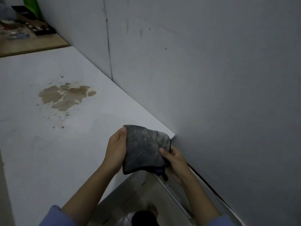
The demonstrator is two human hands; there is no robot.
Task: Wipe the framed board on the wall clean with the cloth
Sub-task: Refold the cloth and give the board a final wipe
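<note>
Both your hands grip one dark grey, dusty square microfibre cloth (144, 149): left hand (116, 151) curls round its 9 o'clock edge, thumb on top, right hand (173, 162) pinches the 4 o'clock corner. Probably you're spreading or refolding it for a cleaner face before wiping. Framed board: can't tell which surface it is; likeliest the big grey wall panel (211, 79) at 1 o'clock. One white tabletop (48, 152) at 9 o'clock, one brown dried stain (65, 97) at 10 o'clock. One wooden shelf (32, 44) with clutter at 11 o'clock.
</note>
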